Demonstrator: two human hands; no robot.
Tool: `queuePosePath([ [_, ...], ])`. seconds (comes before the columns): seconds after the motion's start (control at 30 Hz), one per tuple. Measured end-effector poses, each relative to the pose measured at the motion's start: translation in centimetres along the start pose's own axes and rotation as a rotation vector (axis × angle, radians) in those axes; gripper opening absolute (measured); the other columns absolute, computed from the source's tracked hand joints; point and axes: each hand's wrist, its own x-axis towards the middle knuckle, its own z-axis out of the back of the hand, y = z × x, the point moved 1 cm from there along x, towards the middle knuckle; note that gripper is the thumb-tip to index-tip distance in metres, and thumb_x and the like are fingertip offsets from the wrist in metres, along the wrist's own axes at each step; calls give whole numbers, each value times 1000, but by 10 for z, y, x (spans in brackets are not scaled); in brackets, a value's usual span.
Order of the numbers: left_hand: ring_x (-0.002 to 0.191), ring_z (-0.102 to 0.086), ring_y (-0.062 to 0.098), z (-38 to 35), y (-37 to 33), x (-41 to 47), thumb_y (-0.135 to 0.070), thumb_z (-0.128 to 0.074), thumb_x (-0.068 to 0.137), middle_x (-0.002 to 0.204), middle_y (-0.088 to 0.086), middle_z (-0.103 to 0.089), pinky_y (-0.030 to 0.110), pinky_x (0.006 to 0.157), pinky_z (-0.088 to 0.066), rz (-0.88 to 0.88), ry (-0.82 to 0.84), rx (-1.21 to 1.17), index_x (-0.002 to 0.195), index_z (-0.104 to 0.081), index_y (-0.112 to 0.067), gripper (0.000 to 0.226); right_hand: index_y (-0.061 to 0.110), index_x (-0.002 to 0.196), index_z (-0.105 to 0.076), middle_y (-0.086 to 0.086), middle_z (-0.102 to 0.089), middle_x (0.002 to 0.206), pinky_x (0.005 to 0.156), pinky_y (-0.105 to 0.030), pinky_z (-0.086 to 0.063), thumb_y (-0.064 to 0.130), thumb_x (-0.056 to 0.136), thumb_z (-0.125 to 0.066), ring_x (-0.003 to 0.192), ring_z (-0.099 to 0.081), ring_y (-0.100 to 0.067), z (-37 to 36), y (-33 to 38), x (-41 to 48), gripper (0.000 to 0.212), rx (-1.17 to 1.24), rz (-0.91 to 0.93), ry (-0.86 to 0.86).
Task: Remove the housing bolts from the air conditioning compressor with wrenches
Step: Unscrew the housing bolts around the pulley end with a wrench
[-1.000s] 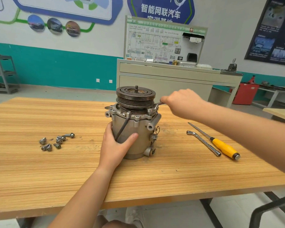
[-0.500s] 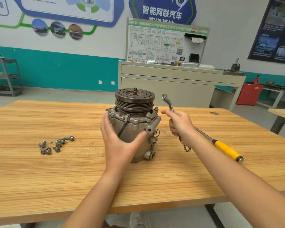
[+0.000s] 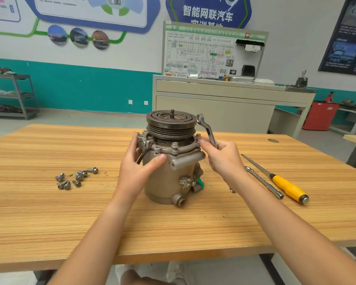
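A grey air conditioning compressor (image 3: 169, 182) stands upright on the wooden table (image 3: 49, 212), its dark pulley on top. My left hand (image 3: 138, 167) holds its left side, thumb across the front. My right hand (image 3: 222, 159) grips a silver wrench (image 3: 206, 128) that points up beside the pulley, while its fingertips touch a bolt at the flange's right edge (image 3: 198, 138). Another housing bolt (image 3: 174, 144) sits in the front of the flange. Several removed bolts (image 3: 75, 177) lie on the table to the left.
A yellow-handled screwdriver (image 3: 286, 187) and a bent metal socket wrench (image 3: 263, 182) lie on the table to the right. A beige cabinet (image 3: 214, 108) with a wiring board stands behind the table. A metal shelf (image 3: 10, 95) is at the far left.
My right hand took the wrench off the flange, swung away, then came back with its fingertips at the right flange bolt. The compressor has turned under my left hand.
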Motion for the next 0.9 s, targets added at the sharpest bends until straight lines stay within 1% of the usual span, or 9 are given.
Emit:
queuePosePath([
  [0.13, 126, -36, 1, 15, -2, 5, -47, -71, 58, 145, -14, -33, 18, 95, -36, 14, 130, -4, 149, -22, -31, 104, -9, 85, -60, 13, -33, 40, 45, -19, -25, 35, 92, -49, 37, -30, 0, 3, 4, -24, 46, -55, 5, 39],
  [0.3, 108, -44, -20, 10, 4, -5, -53, -69, 60, 129, -27, -40, 0, 79, -38, -12, 33, 16, 147, -26, -33, 98, 27, 111, -51, 11, -49, 56, 48, -17, -28, 34, 96, -30, 53, -47, -1, 4, 30, -51, 27, -511, 229, 80],
  [0.43, 129, -42, 6, 4, 18, -14, -44, -68, 71, 135, -18, -38, 25, 101, -39, 50, -8, -33, 149, -18, -28, 94, 28, 116, -49, 0, -64, 78, 64, -34, -45, 37, 96, -28, 77, -60, -25, 4, 48, -62, 30, -880, 362, 101],
  [0.5, 131, -39, 7, 3, 19, -18, -53, -66, 65, 138, -18, -37, 34, 106, -37, 36, -23, 12, 149, -17, -29, 100, 26, 114, -50, -4, -67, 89, 71, -38, -48, 38, 97, -28, 85, -60, -30, 2, 57, -62, 31, -978, 395, 100],
  [0.63, 124, -41, 1, 4, 16, -24, -59, -62, 61, 130, -26, -39, 39, 107, -39, 21, -33, 64, 149, -19, -29, 102, 19, 103, -49, -6, -62, 83, 53, -32, -31, 32, 98, -28, 68, -48, -29, -8, 74, -59, 25, -1162, 407, 140],
  [0.7, 125, -41, 3, 3, 16, -27, -59, -60, 63, 138, -18, -39, 39, 107, -39, 25, -21, 80, 149, -19, -28, 100, 16, 100, -45, -5, -52, 69, 44, -30, -21, 20, 97, -33, 55, -37, -25, -12, 84, -60, 14, -1342, 405, 178],
  [0.77, 125, -42, 5, 2, 17, -29, -55, -61, 72, 145, -9, -38, 36, 106, -40, 13, -18, 104, 148, -21, -26, 90, 8, 116, -42, -2, -41, 62, 39, -28, -17, 6, 91, -37, 47, -28, -19, -18, 94, -63, 26, -1527, 426, 235],
  [0.83, 123, -44, 4, 1, 18, -28, -42, -63, 82, 145, -6, -39, 28, 101, -40, -2, -24, 130, 148, -23, -23, 79, -3, 137, -22, -10, -56, 80, 37, -28, -18, -2, 87, -37, 52, -31, -17, -26, 100, -66, 53, -1638, 465, 297],
  [0.9, 120, -44, 2, 1, 20, -27, -35, -63, 86, 145, -6, -40, 23, 96, -38, -7, -30, 145, 147, -24, -23, 74, -9, 141, -9, -17, -57, 104, 36, -27, -20, -4, 87, -36, 57, -37, -17, -34, 104, -71, 61, -1726, 518, 344],
])
